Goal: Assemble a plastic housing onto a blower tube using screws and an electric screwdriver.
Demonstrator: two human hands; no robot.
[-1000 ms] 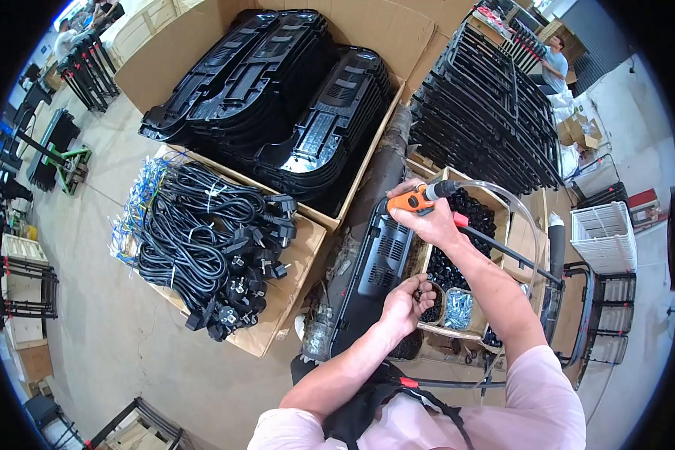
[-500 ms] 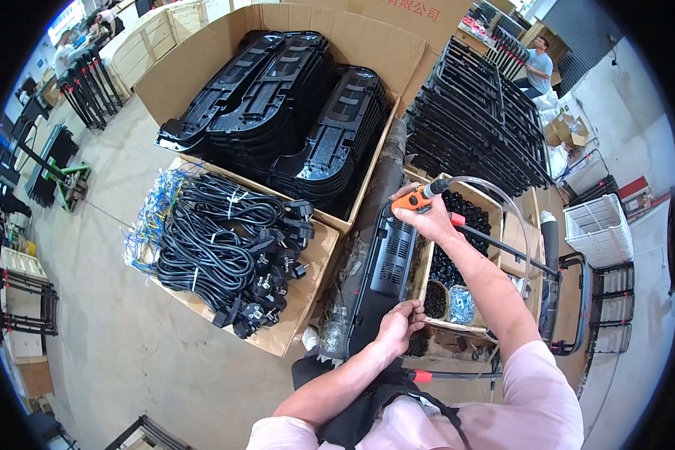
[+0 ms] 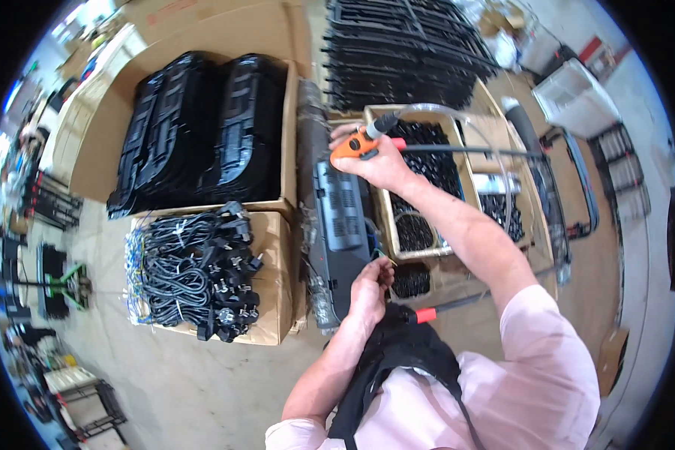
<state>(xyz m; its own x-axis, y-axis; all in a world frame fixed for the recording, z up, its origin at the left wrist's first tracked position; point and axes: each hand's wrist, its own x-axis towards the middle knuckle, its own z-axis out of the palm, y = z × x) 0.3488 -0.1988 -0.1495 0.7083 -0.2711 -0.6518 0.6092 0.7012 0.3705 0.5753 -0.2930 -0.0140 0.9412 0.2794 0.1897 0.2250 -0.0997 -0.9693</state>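
Note:
A long black plastic housing with slotted grilles (image 3: pixel 345 214) lies lengthwise in front of me. My right hand (image 3: pixel 386 166) is wrapped round an orange and black power screwdriver (image 3: pixel 355 148) at the housing's far end; a clear hose runs from the tool. The screwdriver's tip is hidden. By the housing's near right side, my left hand (image 3: pixel 372 286) is closed in a pinch. A thin green and yellow wire (image 3: pixel 385 257) shows at its fingertips.
Left stand a carton (image 3: pixel 289 139) of stacked black plastic covers and bundled black power cords (image 3: pixel 184 274) on cardboard. At right, wooden trays (image 3: pixel 388 217) hold small black parts. A black bar with a red end (image 3: pixel 425 315) juts in near my waist. Black metal frames (image 3: pixel 405 52) are stacked beyond.
The view has turned, so the housing and cartons appear farther left. The wire now shows at my left fingertips. My right hand still holds the screwdriver at the housing's far end.

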